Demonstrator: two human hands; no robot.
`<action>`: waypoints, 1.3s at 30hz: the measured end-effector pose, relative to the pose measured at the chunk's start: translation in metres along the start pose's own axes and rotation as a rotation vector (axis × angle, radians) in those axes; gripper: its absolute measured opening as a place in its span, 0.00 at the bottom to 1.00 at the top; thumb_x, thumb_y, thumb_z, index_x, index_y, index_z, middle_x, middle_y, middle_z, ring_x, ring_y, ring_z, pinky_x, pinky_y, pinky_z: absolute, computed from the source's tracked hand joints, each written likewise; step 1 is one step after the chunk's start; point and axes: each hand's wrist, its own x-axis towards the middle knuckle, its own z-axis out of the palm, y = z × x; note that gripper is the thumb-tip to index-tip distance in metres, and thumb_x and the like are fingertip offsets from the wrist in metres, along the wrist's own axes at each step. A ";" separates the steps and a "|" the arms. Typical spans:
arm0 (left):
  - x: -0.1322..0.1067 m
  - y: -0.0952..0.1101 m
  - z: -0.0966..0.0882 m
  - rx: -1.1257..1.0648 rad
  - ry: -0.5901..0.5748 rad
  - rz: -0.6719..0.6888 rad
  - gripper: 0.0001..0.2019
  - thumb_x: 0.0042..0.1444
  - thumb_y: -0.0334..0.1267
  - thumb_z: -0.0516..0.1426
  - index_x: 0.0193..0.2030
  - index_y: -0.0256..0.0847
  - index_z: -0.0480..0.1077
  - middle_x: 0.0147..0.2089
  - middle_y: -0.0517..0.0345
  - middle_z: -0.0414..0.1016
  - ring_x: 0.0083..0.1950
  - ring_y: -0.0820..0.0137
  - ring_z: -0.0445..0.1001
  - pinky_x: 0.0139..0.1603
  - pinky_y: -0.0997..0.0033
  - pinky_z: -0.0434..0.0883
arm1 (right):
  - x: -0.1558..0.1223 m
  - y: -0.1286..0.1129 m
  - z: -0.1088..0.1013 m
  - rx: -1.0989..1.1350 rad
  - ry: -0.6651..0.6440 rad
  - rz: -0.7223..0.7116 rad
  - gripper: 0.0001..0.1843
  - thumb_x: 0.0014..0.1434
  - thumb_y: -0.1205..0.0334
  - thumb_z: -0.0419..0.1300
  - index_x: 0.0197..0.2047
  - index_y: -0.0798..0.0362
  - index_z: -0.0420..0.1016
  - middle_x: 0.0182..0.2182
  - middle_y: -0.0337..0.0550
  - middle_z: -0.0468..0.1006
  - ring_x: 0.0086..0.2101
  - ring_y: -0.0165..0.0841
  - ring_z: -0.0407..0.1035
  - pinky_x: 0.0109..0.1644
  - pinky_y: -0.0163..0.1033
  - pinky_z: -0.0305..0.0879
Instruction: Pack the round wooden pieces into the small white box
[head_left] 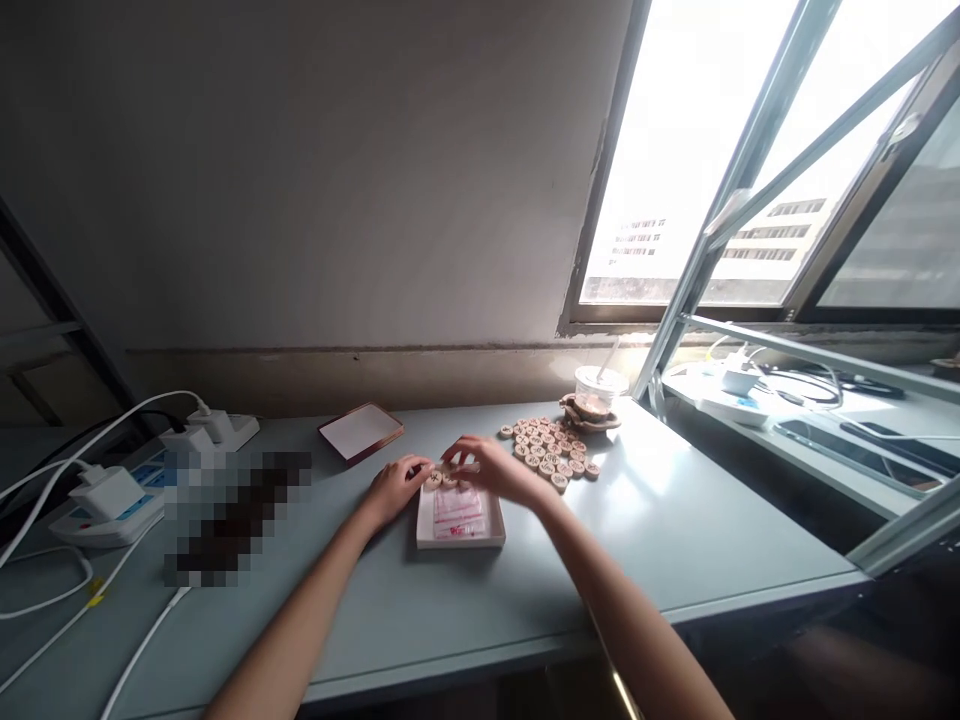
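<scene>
A shallow white box (424, 530) sits on the desk in front of me, a folded plastic sheet with red print (459, 515) lying in it. Along the box's far side is a short row of round wooden Chinese chess pieces (434, 479). My left hand (396, 488) rests at the far left corner of the box, fingers loosely bent and fingertips by the row. Over the far right corner, my right hand (487, 468) has its fingers closed on a chess piece, mostly hidden by them. Many more Chinese chess pieces (550, 457) lie spread out to the right of the box.
The box lid (361, 434) lies upturned at the back left. A plastic cup with a straw (598, 388) stands on a brown coaster-like base (592, 418) behind the pieces. Power strips (112, 510) and white cables are at left; a metal frame (694, 270) rises at right.
</scene>
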 end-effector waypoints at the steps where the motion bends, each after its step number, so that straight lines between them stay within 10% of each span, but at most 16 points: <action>1: 0.000 0.001 0.000 -0.011 -0.018 0.008 0.19 0.56 0.49 0.47 0.41 0.40 0.72 0.44 0.53 0.75 0.45 0.63 0.71 0.48 0.68 0.65 | 0.001 -0.008 0.006 -0.004 -0.021 -0.038 0.10 0.57 0.62 0.57 0.44 0.51 0.71 0.40 0.41 0.74 0.35 0.27 0.69 0.40 0.32 0.63; 8: -0.003 0.004 0.000 -0.036 0.020 0.016 0.18 0.59 0.45 0.43 0.41 0.42 0.71 0.43 0.53 0.70 0.45 0.67 0.70 0.49 0.68 0.66 | 0.003 -0.025 0.038 -0.302 -0.030 -0.056 0.13 0.57 0.67 0.56 0.47 0.54 0.66 0.40 0.46 0.71 0.35 0.32 0.69 0.36 0.35 0.66; 18: -0.004 -0.002 0.000 -0.079 -0.067 0.025 0.19 0.58 0.49 0.48 0.51 0.44 0.66 0.51 0.52 0.65 0.54 0.64 0.64 0.56 0.64 0.62 | 0.006 -0.012 0.023 -0.254 -0.059 -0.096 0.08 0.61 0.61 0.53 0.40 0.51 0.72 0.40 0.42 0.73 0.32 0.28 0.69 0.39 0.35 0.63; 27: -0.011 0.003 -0.005 -0.105 -0.147 -0.022 0.26 0.50 0.46 0.57 0.56 0.47 0.61 0.54 0.53 0.61 0.53 0.63 0.65 0.51 0.67 0.66 | -0.014 0.056 -0.005 -0.672 0.078 0.422 0.14 0.57 0.63 0.55 0.47 0.55 0.73 0.46 0.54 0.72 0.46 0.44 0.63 0.50 0.48 0.53; 39: -0.010 0.007 -0.004 -0.104 -0.082 -0.020 0.16 0.52 0.41 0.53 0.49 0.43 0.65 0.50 0.54 0.65 0.45 0.67 0.67 0.49 0.66 0.67 | -0.016 0.081 0.006 -0.715 0.116 0.440 0.19 0.58 0.63 0.52 0.53 0.55 0.66 0.52 0.54 0.68 0.52 0.44 0.57 0.57 0.54 0.40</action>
